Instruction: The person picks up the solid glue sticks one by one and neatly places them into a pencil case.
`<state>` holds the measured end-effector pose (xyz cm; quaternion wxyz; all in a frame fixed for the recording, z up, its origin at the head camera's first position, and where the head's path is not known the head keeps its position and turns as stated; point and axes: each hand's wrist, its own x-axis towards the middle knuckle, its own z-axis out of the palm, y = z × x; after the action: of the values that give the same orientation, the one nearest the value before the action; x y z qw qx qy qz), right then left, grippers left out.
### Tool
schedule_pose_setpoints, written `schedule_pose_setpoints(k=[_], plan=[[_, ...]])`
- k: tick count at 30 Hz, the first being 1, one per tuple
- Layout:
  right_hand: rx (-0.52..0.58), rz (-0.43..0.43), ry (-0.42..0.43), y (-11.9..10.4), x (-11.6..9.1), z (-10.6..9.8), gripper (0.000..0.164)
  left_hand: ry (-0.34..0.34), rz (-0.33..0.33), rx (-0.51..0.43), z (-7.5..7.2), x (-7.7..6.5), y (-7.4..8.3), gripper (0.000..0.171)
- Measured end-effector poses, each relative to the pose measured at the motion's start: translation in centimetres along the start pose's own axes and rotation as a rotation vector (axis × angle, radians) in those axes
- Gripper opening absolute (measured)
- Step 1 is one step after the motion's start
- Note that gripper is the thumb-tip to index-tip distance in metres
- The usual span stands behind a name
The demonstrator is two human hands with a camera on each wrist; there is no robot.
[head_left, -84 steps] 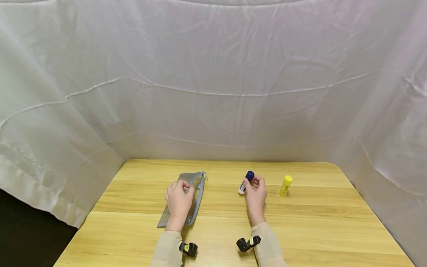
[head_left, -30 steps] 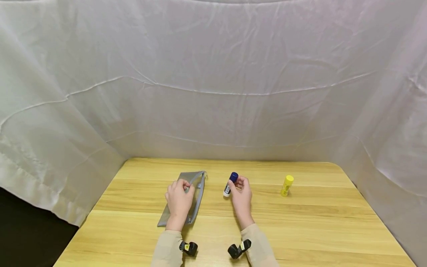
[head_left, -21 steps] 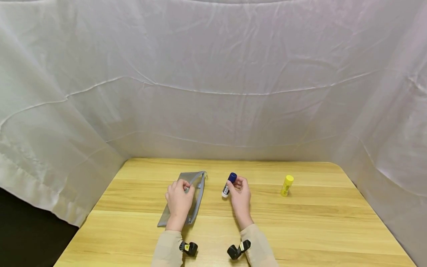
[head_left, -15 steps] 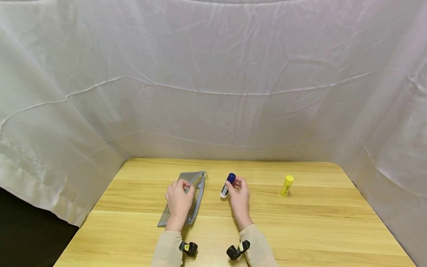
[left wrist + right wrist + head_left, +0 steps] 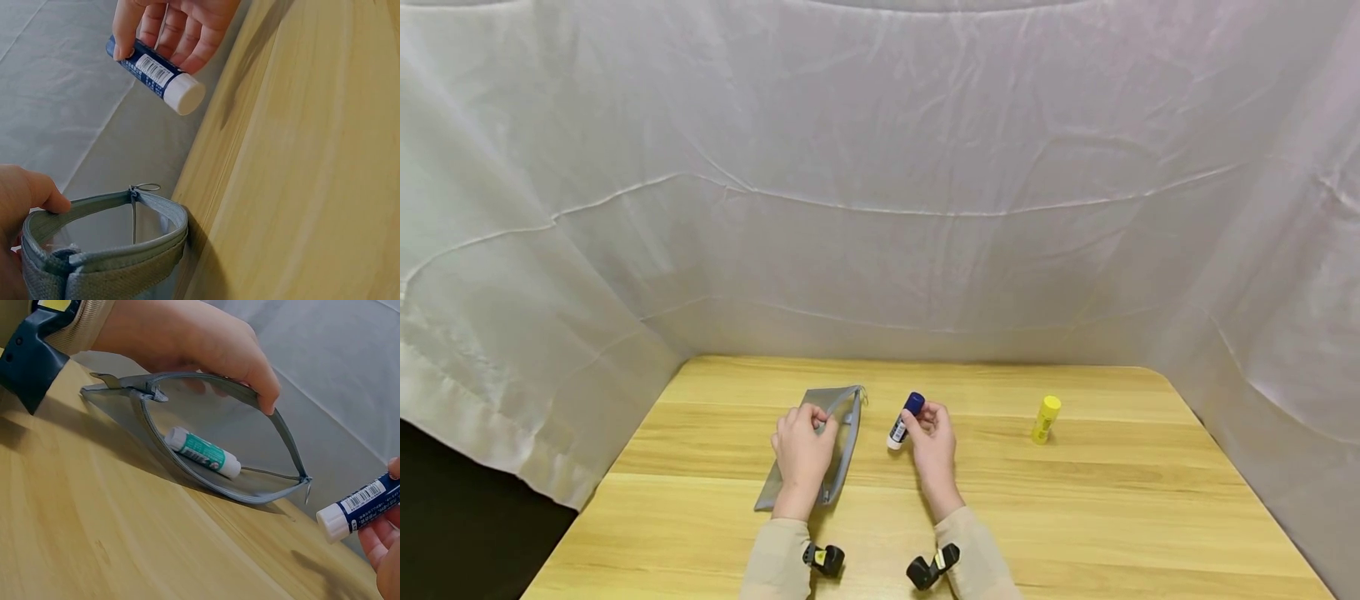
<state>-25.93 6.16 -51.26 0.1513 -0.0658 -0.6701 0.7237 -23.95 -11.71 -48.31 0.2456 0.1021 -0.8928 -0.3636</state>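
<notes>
A grey zip pouch (image 5: 847, 454) lies on the table, its zipped mouth spread wide toward the right. My left hand (image 5: 804, 450) pinches the upper edge of that mouth between thumb and fingers. Inside the pouch, the right wrist view shows a green and white glue stick (image 5: 203, 452) on its side. My right hand (image 5: 935, 446) grips a dark blue glue stick (image 5: 906, 421) with a white base, held tilted above the table just right of the pouch. Its white end (image 5: 184, 94) points down toward the pouch side.
A yellow glue stick (image 5: 1045, 419) stands upright to the right of my right hand. The wooden table (image 5: 1112, 500) has grey-white curtains (image 5: 925, 250) behind it and at both sides. A metal ring pull (image 5: 148, 187) hangs at the pouch's far zip end.
My right hand has carried the blue glue stick leftward, closer to the pouch mouth. My left hand and the pouch have stayed in place, as has the yellow glue stick.
</notes>
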Motion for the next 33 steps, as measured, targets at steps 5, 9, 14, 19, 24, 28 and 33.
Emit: schedule_pose_setpoints(k=[5, 9, 14, 19, 24, 28, 33], plan=[[0.024, 0.002, -0.02, -0.1, -0.4, 0.4, 0.029, 0.002, -0.002, 0.002, 0.0, 0.0, 0.0, 0.012], [0.038, 0.015, -0.032, -0.2, -0.7, 0.8, 0.03, 0.004, -0.003, 0.002, 0.0, 0.0, 0.0, 0.012], [0.073, 0.055, -0.052, -0.2, -0.9, 1.3, 0.031, 0.013, 0.003, 0.003, 0.0, 0.0, 0.0, 0.012], [0.106, 0.115, -0.081, -0.4, -1.2, 1.6, 0.033, 0.02, 0.005, 0.003, 0.0, 0.0, 0.1, 0.013], [0.145, 0.155, -0.097, -0.3, -1.3, 1.7, 0.031, 0.012, 0.0, 0.013, 0.0, 0.0, 0.0, 0.013], [0.159, 0.161, -0.102, -0.1, -1.4, 1.9, 0.031, 0.011, -0.001, 0.011, 0.1, 0.0, -0.1, 0.013], [0.179, 0.173, -0.119, 0.1, -1.5, 2.1, 0.03, 0.027, 0.005, 0.006, 0.2, 0.1, -0.1, 0.014]])
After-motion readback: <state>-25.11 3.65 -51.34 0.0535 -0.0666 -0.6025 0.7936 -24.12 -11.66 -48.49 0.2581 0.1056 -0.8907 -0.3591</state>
